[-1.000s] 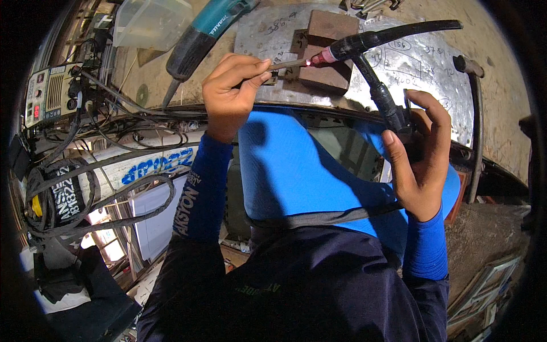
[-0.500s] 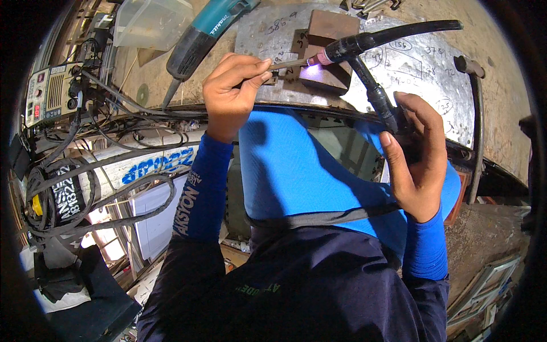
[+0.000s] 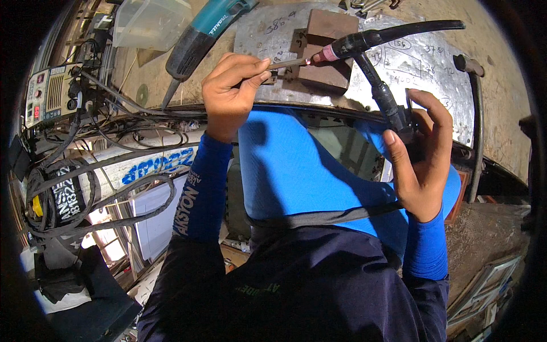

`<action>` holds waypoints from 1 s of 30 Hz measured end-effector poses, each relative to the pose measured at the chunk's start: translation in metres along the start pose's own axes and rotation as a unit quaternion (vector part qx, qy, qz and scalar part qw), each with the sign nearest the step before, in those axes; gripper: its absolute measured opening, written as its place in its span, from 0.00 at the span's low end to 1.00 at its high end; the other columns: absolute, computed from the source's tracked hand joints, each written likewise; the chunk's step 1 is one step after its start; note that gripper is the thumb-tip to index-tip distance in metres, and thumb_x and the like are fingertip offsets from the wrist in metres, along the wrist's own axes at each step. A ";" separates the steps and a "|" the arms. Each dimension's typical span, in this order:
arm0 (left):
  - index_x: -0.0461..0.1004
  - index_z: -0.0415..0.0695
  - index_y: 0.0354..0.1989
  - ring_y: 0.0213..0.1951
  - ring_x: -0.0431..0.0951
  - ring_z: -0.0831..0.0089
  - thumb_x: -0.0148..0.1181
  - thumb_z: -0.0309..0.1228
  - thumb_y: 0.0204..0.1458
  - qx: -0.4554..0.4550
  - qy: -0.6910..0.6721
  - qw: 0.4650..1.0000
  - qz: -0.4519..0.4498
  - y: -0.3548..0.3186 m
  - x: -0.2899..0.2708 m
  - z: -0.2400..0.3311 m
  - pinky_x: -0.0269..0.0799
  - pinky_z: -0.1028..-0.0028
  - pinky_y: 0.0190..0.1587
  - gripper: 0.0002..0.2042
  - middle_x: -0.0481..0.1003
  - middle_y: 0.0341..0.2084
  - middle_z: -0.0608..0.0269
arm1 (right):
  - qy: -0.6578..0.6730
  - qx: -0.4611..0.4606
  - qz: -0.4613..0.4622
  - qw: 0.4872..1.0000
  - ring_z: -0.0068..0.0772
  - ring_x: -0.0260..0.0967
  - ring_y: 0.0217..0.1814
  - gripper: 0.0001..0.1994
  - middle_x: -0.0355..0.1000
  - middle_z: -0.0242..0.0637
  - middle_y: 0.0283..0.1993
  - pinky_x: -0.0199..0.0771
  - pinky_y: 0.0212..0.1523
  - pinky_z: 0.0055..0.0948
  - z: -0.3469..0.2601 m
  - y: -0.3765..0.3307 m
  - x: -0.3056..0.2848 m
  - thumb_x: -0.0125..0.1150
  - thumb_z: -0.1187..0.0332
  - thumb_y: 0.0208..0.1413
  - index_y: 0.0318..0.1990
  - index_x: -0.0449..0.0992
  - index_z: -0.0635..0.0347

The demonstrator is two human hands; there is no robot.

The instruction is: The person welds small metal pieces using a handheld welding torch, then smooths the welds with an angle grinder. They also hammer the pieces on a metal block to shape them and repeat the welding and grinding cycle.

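My left hand (image 3: pixel 233 94) is closed, pinching a thin metal piece (image 3: pixel 286 65) between thumb and fingers. Its far end lies over a brown block (image 3: pixel 326 73), with a small pinkish glow at the tip. My right hand (image 3: pixel 421 165) holds the handle of a black TIG welding torch (image 3: pixel 376 85), thumb on the near side and index finger raised beside a thin dark lever. The torch's pink nozzle (image 3: pixel 323 55) points left, close to the tip of the metal piece. My other right fingers are partly hidden behind the handle.
The blocks rest on a marked metal plate (image 3: pixel 273 34). A teal and black power tool (image 3: pixel 208 34) lies left of it, beside a clear plastic bin (image 3: pixel 151 23). A welding machine (image 3: pixel 48 94) and tangled cables (image 3: pixel 102 165) fill the left side. A curved pipe (image 3: pixel 477 131) stands right.
The bright violet light at the nozzle has gone out. The torch has shifted slightly right, and my right index finger has lifted a little. My left hand has barely moved.
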State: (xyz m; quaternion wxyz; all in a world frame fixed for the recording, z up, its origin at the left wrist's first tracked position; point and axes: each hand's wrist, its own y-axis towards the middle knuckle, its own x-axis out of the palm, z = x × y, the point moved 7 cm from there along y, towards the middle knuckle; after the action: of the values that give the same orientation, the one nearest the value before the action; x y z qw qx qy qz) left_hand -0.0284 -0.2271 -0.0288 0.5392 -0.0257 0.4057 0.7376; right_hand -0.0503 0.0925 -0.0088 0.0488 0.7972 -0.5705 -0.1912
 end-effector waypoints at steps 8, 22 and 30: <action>0.89 0.38 0.42 0.40 0.82 0.67 0.73 0.15 0.51 -0.007 -0.003 1.000 0.000 0.001 -0.001 0.002 0.77 0.72 0.44 0.10 0.85 0.35 0.56 | 0.005 -0.004 -0.012 1.000 0.38 0.71 0.68 0.28 0.69 0.47 0.68 0.68 0.71 0.38 -0.003 0.001 0.005 0.64 0.85 0.61 0.69 0.66 0.67; 0.89 0.38 0.41 0.39 0.81 0.67 0.73 0.16 0.51 -0.006 0.005 1.000 0.000 0.000 0.000 0.000 0.77 0.71 0.44 0.09 0.85 0.36 0.57 | 0.001 0.041 -0.003 0.999 0.34 0.72 0.64 0.28 0.71 0.44 0.67 0.71 0.67 0.32 -0.005 -0.001 0.005 0.67 0.82 0.61 0.69 0.68 0.66; 0.89 0.37 0.42 0.40 0.82 0.66 0.72 0.17 0.52 -0.001 -0.001 1.000 -0.005 0.000 -0.001 0.001 0.77 0.70 0.45 0.10 0.85 0.36 0.56 | 0.030 0.027 0.012 0.999 0.35 0.73 0.61 0.30 0.68 0.44 0.69 0.73 0.64 0.33 -0.001 -0.002 0.002 0.67 0.82 0.62 0.71 0.65 0.66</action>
State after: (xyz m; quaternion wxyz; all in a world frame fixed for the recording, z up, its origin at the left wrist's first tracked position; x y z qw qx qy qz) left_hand -0.0276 -0.2271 -0.0278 0.5435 -0.0278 0.4046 0.7349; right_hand -0.0473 0.0909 -0.0086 0.0465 0.7965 -0.5837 -0.1509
